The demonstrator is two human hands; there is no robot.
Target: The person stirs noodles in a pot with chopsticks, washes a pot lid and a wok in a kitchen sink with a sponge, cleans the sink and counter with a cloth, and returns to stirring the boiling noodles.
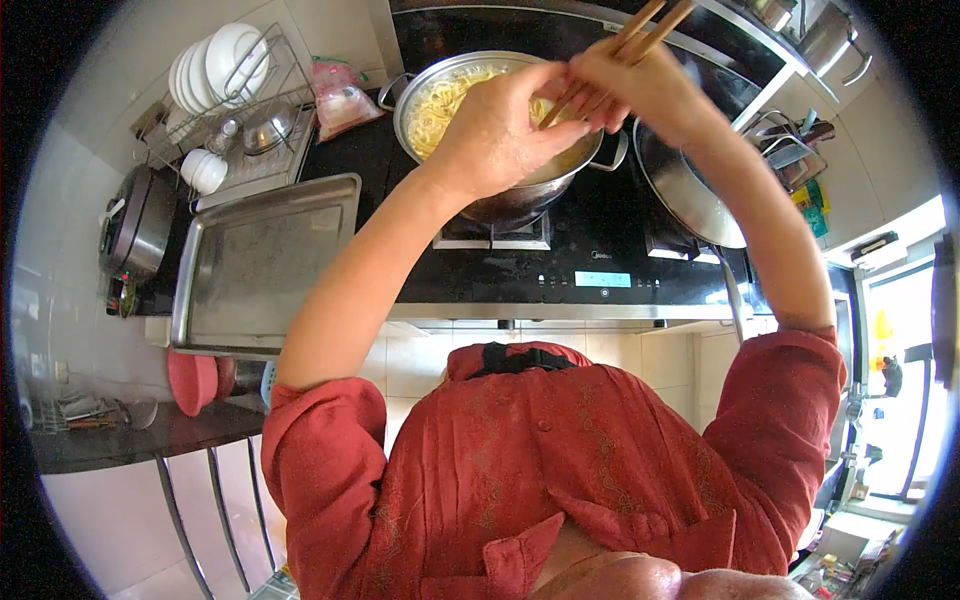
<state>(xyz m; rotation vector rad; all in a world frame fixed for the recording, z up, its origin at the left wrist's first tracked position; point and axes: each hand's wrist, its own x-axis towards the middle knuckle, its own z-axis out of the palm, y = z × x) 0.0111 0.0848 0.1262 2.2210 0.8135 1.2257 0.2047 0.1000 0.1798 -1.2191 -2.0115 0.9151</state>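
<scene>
A steel pot [517, 199] with two side handles stands on the left burner of a black gas stove, holding pale yellow noodles [439, 112] in liquid. Over it, my right hand [626, 79] grips several wooden chopsticks [652, 34], whose lower ends point down towards the pot. My left hand [506, 127] is also above the pot, its thumb and fingers spread around the lower part of the chopsticks. Whether its fingertips touch them cannot be told. Both hands hide part of the noodles.
A wok [697, 202] rests on the right burner, its handle towards me. Left of the stove lie a metal tray [262, 270], a dish rack [255, 176] with white plates [236, 60] and bowls, a plastic bag [341, 101] and an electric cooker [139, 221]. Utensils stand at the right wall.
</scene>
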